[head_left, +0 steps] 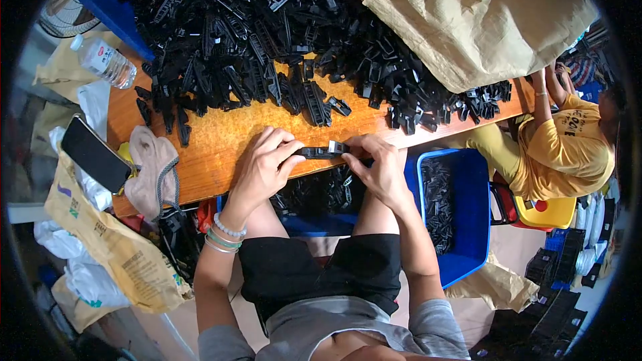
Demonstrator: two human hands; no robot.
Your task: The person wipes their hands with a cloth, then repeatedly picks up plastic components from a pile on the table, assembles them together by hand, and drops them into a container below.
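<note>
Just over the near edge of the wooden table (207, 160), a small black plastic part (313, 153) with a pale patch at its right end is held level between my hands. My left hand (267, 157) pinches its left end between thumb and fingers. At the right end, my right hand (380, 166) grips it the same way, with the fingertips partly hiding that end. Beyond my hands lies a large heap of black plastic parts (227, 47), a few of them lying loose near its front.
A blue bin (478, 220) of black pieces stands by my right leg. At left are a phone (95, 155), a cloth (150, 167) and a water bottle (107, 61). A tan sack (468, 13) covers the far right. Another person (568, 147) in yellow sits at right.
</note>
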